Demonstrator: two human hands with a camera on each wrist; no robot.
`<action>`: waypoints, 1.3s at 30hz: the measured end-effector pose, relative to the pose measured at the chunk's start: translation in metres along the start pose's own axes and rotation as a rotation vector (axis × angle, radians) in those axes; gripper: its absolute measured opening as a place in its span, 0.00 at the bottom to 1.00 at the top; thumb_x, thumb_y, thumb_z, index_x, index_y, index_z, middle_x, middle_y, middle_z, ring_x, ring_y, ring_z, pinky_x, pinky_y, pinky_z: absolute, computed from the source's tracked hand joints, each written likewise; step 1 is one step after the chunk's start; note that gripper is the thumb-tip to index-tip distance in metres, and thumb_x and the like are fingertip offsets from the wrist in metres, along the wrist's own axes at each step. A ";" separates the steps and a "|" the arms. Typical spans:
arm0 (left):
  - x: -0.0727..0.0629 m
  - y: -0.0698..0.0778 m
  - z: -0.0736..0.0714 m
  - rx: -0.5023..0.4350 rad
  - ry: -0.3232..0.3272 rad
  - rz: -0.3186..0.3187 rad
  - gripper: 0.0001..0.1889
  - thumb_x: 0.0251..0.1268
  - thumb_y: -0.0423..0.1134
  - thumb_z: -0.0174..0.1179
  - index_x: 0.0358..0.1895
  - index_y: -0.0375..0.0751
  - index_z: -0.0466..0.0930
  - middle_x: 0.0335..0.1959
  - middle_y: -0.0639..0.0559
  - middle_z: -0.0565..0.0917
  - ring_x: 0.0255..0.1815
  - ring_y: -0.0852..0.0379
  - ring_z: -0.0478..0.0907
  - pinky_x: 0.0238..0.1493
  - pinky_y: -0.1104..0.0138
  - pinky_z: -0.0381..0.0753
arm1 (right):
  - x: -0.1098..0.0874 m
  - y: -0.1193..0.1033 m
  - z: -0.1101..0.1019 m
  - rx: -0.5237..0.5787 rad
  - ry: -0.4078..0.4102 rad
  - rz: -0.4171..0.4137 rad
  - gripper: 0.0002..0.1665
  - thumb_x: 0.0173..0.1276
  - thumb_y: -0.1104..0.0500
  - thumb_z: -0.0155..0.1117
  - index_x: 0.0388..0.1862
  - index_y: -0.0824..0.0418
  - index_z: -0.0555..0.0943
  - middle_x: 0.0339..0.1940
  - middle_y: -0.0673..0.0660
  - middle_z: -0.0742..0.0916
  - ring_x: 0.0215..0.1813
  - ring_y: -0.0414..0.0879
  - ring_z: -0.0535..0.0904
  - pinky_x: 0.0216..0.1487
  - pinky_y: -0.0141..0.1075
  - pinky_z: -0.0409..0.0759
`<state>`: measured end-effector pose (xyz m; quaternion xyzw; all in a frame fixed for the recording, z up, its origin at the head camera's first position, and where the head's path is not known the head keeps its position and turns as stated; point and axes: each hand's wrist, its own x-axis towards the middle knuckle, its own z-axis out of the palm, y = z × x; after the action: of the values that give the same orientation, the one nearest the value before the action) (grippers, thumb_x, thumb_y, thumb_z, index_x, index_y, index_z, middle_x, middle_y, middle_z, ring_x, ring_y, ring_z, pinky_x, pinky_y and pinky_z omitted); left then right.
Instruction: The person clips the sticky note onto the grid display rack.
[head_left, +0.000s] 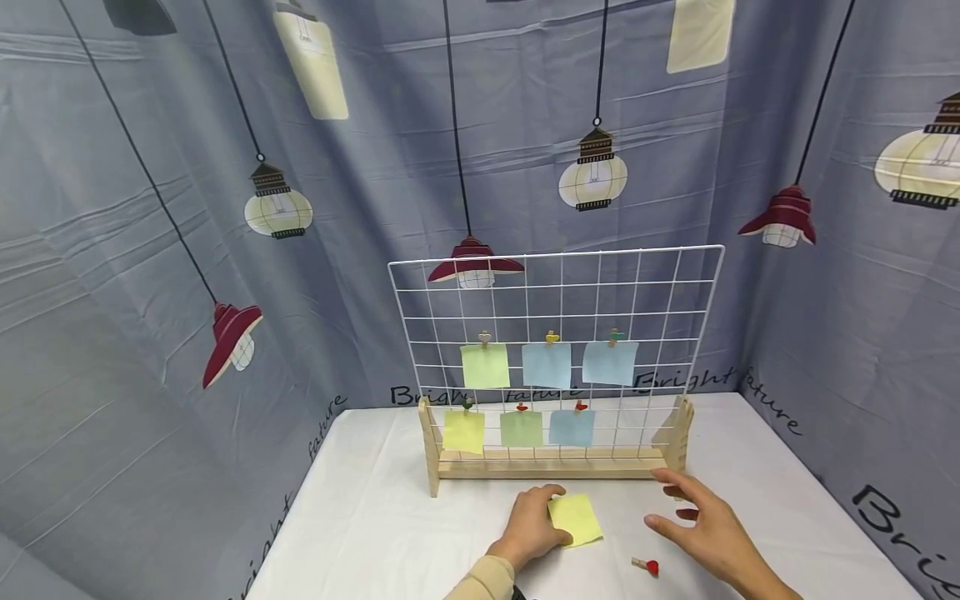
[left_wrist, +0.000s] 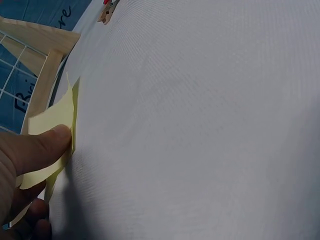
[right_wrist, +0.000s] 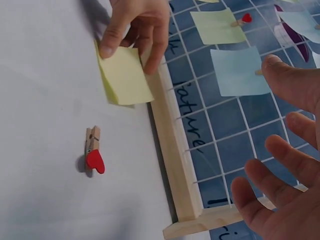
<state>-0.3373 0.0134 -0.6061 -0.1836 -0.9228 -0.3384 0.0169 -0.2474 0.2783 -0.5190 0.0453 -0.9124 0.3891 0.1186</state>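
My left hand [head_left: 531, 523] pinches a yellow sticky note [head_left: 576, 518] by its left side, between thumb and fingers, just over the white table. A second yellow layer shows along its edge in the left wrist view, where the thumb [left_wrist: 47, 147] lies across the paper. My right hand [head_left: 708, 533] hovers to the right, holding nothing, fingers spread and thumb apart. Between the hands and nearer the front lies a small wooden clothespin [right_wrist: 93, 145] with a red heart on it.
Behind the hands stands a white wire grid [head_left: 675, 325] on a wooden base [head_left: 551, 468]. Several green, blue and yellow notes hang on it in two rows from heart clothespins, such as this blue note [head_left: 547, 365]. A printed grey-blue curtain [head_left: 360, 208] surrounds the table [head_left: 360, 492].
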 end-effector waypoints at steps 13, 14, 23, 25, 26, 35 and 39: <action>0.002 -0.003 0.003 -0.135 0.083 -0.041 0.10 0.60 0.29 0.69 0.45 0.41 0.88 0.31 0.59 0.83 0.32 0.69 0.72 0.36 0.71 0.74 | -0.001 -0.001 0.005 0.024 -0.032 0.042 0.45 0.58 0.47 0.81 0.71 0.60 0.74 0.65 0.67 0.82 0.62 0.63 0.81 0.47 0.38 0.83; 0.002 -0.004 0.003 -0.144 0.090 -0.046 0.09 0.61 0.30 0.69 0.44 0.42 0.89 0.31 0.60 0.84 0.32 0.70 0.73 0.36 0.71 0.74 | -0.001 -0.001 0.005 0.024 -0.034 0.044 0.45 0.58 0.47 0.81 0.71 0.60 0.74 0.65 0.67 0.82 0.62 0.63 0.81 0.48 0.39 0.84; -0.001 -0.006 0.000 -0.267 0.135 -0.054 0.05 0.64 0.29 0.67 0.38 0.43 0.89 0.29 0.59 0.85 0.30 0.71 0.72 0.33 0.73 0.73 | 0.001 0.000 0.008 0.038 -0.082 0.112 0.47 0.59 0.44 0.80 0.72 0.61 0.73 0.67 0.68 0.80 0.65 0.64 0.78 0.55 0.48 0.84; -0.003 -0.007 -0.002 -0.293 0.148 -0.046 0.05 0.65 0.29 0.67 0.38 0.42 0.89 0.29 0.58 0.84 0.29 0.71 0.71 0.32 0.74 0.72 | 0.001 0.001 0.009 0.034 -0.082 0.116 0.46 0.59 0.43 0.80 0.71 0.60 0.73 0.67 0.67 0.81 0.65 0.63 0.79 0.55 0.47 0.84; -0.003 -0.007 -0.003 -0.298 0.157 -0.039 0.05 0.65 0.29 0.66 0.38 0.42 0.89 0.30 0.59 0.84 0.28 0.72 0.70 0.31 0.74 0.72 | 0.001 0.001 0.010 0.035 -0.082 0.112 0.46 0.59 0.43 0.80 0.71 0.60 0.73 0.67 0.67 0.81 0.65 0.63 0.79 0.54 0.46 0.84; -0.004 -0.004 -0.021 -0.303 0.211 -0.010 0.04 0.66 0.32 0.68 0.39 0.45 0.90 0.31 0.62 0.84 0.30 0.73 0.71 0.33 0.75 0.73 | 0.001 0.004 0.012 0.033 -0.076 0.071 0.44 0.59 0.43 0.79 0.70 0.59 0.75 0.65 0.65 0.82 0.63 0.61 0.80 0.48 0.34 0.83; -0.005 0.000 -0.030 -0.296 0.223 -0.001 0.04 0.67 0.33 0.68 0.40 0.45 0.91 0.32 0.61 0.86 0.31 0.73 0.72 0.35 0.74 0.74 | 0.003 0.006 0.013 0.024 -0.105 0.096 0.44 0.60 0.44 0.79 0.71 0.60 0.74 0.66 0.66 0.82 0.64 0.61 0.80 0.50 0.37 0.83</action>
<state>-0.3357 -0.0069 -0.5832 -0.1452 -0.8553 -0.4888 0.0917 -0.2536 0.2729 -0.5311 0.0232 -0.9137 0.4025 0.0510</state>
